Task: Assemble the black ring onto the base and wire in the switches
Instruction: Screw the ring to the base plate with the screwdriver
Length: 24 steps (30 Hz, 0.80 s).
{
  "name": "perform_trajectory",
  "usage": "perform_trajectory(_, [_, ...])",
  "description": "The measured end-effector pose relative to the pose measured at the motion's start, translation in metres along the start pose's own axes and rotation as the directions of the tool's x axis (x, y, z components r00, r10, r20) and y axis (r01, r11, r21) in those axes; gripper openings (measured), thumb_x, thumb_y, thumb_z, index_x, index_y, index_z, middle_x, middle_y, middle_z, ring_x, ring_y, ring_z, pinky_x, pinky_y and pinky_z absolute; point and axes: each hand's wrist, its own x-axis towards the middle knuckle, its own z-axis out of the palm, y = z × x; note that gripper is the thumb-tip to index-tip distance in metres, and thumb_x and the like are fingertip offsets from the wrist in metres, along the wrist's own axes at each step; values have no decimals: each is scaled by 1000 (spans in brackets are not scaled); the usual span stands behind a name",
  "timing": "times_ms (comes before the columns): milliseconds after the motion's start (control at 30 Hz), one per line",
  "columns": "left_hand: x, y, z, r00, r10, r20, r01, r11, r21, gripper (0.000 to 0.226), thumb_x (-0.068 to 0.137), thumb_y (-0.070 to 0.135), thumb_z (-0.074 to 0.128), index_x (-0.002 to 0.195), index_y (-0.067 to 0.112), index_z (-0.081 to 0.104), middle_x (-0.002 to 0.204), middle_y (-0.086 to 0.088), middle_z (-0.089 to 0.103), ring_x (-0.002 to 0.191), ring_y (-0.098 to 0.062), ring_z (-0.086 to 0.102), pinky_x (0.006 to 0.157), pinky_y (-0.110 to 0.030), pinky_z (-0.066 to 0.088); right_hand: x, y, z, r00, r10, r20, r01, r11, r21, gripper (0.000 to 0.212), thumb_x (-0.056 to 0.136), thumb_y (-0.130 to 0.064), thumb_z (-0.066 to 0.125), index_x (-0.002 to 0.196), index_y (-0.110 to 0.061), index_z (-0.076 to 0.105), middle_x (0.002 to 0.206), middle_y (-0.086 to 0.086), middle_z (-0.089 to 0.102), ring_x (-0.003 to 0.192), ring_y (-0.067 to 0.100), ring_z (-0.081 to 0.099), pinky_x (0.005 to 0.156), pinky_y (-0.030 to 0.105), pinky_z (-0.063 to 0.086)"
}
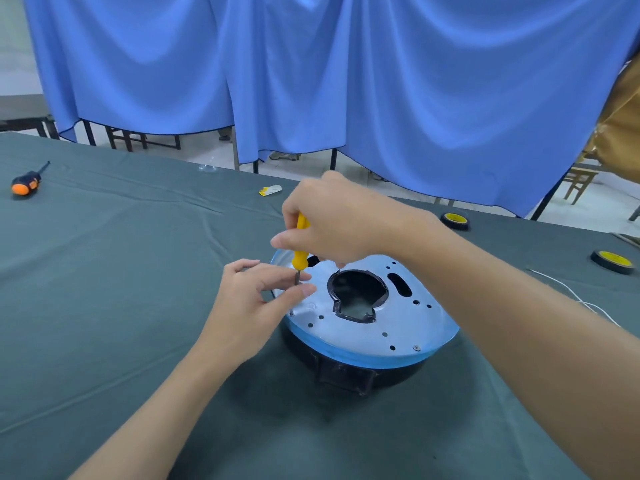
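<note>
A tape roll (455, 220), a second tape roll (612, 261) and a white wire (575, 295) lie right of the base (346, 334); an orange screwdriver (26, 183) lies well apart at the table's (121, 271) far left. Your right hand (332, 220) grips the yellow screwdriver (300, 251) upright. Your left hand (249, 303) pinches its shaft at the base's left edge. The black ring (346, 372) sits beneath the base, mid-table.

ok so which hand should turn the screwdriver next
Right. The right hand grips the yellow screwdriver handle from above; the left hand only pinches its shaft near the metal plate.
</note>
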Motion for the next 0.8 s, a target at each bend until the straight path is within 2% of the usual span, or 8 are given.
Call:
perform_trajectory(100, [2, 2, -1, 999, -19, 27, 19, 1000, 5, 15, 88, 34, 67, 75, 31, 72, 82, 35, 69, 91, 11, 60, 108, -24, 23, 3, -1, 2, 1000, 6, 8, -6, 999, -50, 45, 92, -48, 53, 79, -7, 61, 66, 9, 67, 83, 25, 61, 72, 39, 52])
perform_trajectory(233, [4, 2, -5, 987, -46, 151, 44, 999, 16, 25, 98, 27, 50, 86, 37, 69, 96, 37, 68, 105, 8, 59, 113, -26, 17, -2, -1, -9, 996, -81, 31, 83, 995, -55, 18, 86, -41, 65, 84, -26, 56, 74, -15, 55, 78, 10, 56, 69, 30, 47])
perform_trajectory(367, [1, 2, -3, 990, -24, 141, 21, 1000, 23, 25, 100, 23, 53, 89, 32, 73, 101, 35, 68, 109, 6, 58, 112, -28, 19, -5, 1, -7, 999, -42, 3, 42, 999, 31, 18, 89, -30, 65, 78, -16, 61, 52, -8, 57, 58, -21, 52, 70, 33, 54])
perform_trajectory(467, [-1, 4, 0, 1000, -14, -7, 14, 1000, 8, 14, 85, 34, 65, 78, 25, 74, 87, 33, 70, 93, 12, 60, 103, -20, 26, -3, 1, 0, 1000, 9, 18, -10, 999, 49, 29, 95, -36, 54, 78, -14, 58, 51, 0, 59, 47, -2, 60, 69, 34, 53])
perform_trajectory(533, [1, 3, -1, 1000, 1, -19, -1, 1000, 26, 14, 84, 33, 66, 74, 25, 72, 81, 31, 70, 88, 9, 61, 103, -20, 26, -2, 1, 3, 1000, -9, 10, 9, 1000, 12, 29, 95, -42, 51, 83, -16, 57, 64, -7, 57, 64, 14, 64, 68, 34, 48])
perform_trajectory(633, [3, -1, -3, 998, 16, 57, -19, 998, 52, 19, 95, 23, 62, 81, 21, 75, 89, 34, 69, 96, 9, 60, 108, -25, 22, -2, 1, -1, 995, -85, 51, 85, 996, -7, 28, 87, -43, 63, 107, -26, 55, 83, -15, 52, 78, 4, 49, 67, 30, 40])
perform_trajectory(733, [3, -1, -8, 992, 24, 126, -26, 999, 21, 24, 94, 29, 53, 88, 25, 75, 94, 32, 70, 103, 6, 60, 107, -29, 26, -3, 2, -7, 989, -118, 85, 115, 993, 38, 17, 82, -25, 72, 96, -22, 61, 64, -17, 55, 71, 8, 59, 69, 40, 54])
perform_trajectory(800, [4, -3, -11, 996, 0, 91, 11, 993, -114, 26, 94, 27, 50, 94, 26, 76, 101, 22, 73, 107, -1, 63, 102, -28, 36, -2, 2, -9, 987, -114, 110, 109, 993, 55, 9, 81, -21, 73, 84, -21, 65, 55, -16, 60, 65, 13, 66, 67, 41, 57])
